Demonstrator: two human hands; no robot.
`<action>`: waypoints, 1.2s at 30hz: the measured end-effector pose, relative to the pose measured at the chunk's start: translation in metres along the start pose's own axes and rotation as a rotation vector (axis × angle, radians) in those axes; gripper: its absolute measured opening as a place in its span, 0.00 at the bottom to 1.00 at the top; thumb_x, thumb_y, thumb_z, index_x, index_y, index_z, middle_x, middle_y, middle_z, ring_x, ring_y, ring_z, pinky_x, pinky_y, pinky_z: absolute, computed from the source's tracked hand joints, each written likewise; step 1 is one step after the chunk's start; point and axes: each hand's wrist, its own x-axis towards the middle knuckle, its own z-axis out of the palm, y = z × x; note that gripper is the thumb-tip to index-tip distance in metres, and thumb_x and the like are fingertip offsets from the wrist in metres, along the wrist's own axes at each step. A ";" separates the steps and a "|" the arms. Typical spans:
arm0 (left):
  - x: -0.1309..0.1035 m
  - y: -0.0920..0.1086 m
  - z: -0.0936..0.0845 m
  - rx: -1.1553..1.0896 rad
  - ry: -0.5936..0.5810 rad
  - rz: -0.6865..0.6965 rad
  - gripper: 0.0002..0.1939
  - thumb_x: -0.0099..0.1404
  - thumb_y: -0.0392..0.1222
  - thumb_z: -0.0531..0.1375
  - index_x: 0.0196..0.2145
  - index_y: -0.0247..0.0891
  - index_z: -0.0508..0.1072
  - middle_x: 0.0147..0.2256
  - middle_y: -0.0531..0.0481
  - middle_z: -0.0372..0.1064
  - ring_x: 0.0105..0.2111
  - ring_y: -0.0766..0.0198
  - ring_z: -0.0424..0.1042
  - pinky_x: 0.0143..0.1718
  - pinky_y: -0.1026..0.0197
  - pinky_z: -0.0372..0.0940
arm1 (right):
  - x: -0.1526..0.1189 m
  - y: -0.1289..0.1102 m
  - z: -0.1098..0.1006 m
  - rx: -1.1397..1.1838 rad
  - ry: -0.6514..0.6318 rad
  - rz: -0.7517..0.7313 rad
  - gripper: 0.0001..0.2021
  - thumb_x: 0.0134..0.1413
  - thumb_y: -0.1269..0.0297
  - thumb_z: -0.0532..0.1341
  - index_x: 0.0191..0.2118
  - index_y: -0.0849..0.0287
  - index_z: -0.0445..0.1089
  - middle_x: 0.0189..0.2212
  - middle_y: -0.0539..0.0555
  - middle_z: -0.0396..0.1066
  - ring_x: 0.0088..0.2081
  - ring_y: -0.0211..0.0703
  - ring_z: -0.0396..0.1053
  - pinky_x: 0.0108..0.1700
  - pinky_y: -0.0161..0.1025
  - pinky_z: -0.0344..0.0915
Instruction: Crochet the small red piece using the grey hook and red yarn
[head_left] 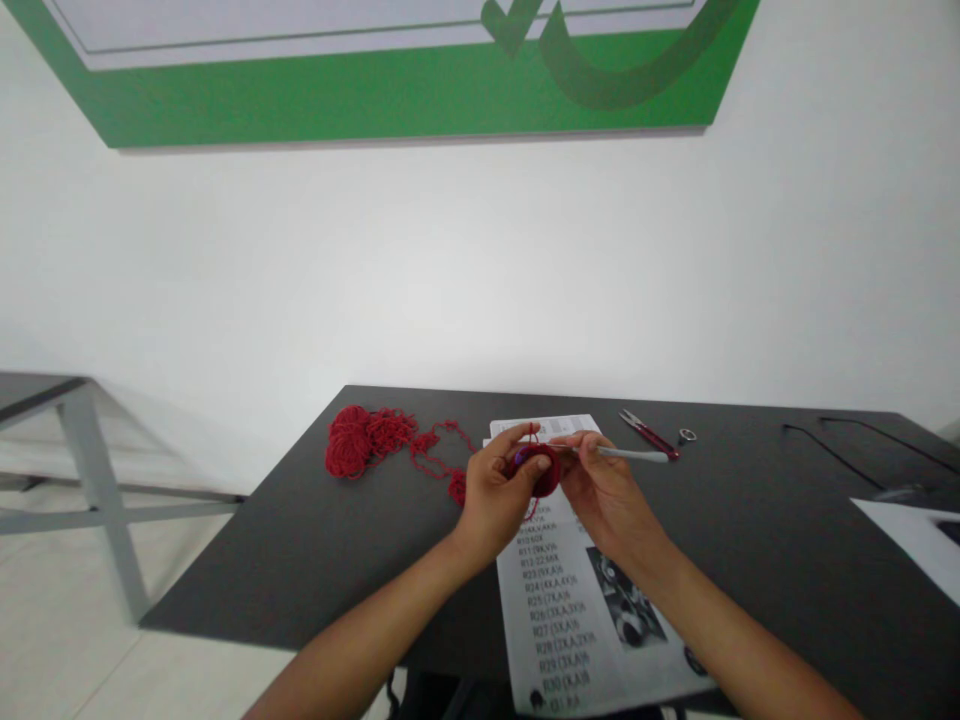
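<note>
A small round red crochet piece (547, 472) is pinched in my left hand (496, 492), with a strand of red yarn looped over the index finger. A purple spot shows at the piece's left edge. My right hand (600, 487) grips a crochet hook with a light grey handle (634, 455); its thin metal shaft reaches to the top of the red piece. Both hands are close together above a printed sheet (551, 610) with rows of text and a dark photo. Loose red yarn (439, 450) runs left to a red yarn ball (349, 442).
Red-handled snips (651, 436) and a small metal ring (687, 435) lie beyond my right hand on the dark table (300, 560). Eyeglasses (840, 455) and another paper (911, 545) are at the right. A wall with a green-edged board stands behind.
</note>
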 end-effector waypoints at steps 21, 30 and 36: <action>0.001 -0.002 0.002 -0.207 -0.056 -0.182 0.24 0.55 0.52 0.73 0.45 0.34 0.82 0.36 0.44 0.80 0.31 0.62 0.77 0.33 0.61 0.74 | -0.008 -0.010 -0.010 -1.042 -0.144 -0.789 0.10 0.66 0.66 0.62 0.48 0.47 0.77 0.43 0.54 0.78 0.43 0.47 0.78 0.47 0.46 0.77; 0.009 -0.001 -0.006 -0.267 -0.006 -0.107 0.22 0.53 0.51 0.74 0.43 0.36 0.82 0.35 0.46 0.79 0.31 0.65 0.75 0.35 0.63 0.70 | -0.006 -0.023 -0.001 -0.712 -0.139 -0.402 0.06 0.61 0.58 0.66 0.35 0.52 0.75 0.42 0.53 0.82 0.43 0.47 0.80 0.44 0.42 0.77; 0.012 0.004 -0.009 -0.388 -0.017 -0.148 0.23 0.52 0.51 0.75 0.40 0.34 0.81 0.25 0.52 0.74 0.22 0.71 0.67 0.24 0.67 0.63 | -0.012 -0.021 -0.002 -0.570 -0.142 -0.280 0.08 0.61 0.54 0.66 0.38 0.51 0.74 0.48 0.55 0.82 0.49 0.52 0.80 0.50 0.48 0.77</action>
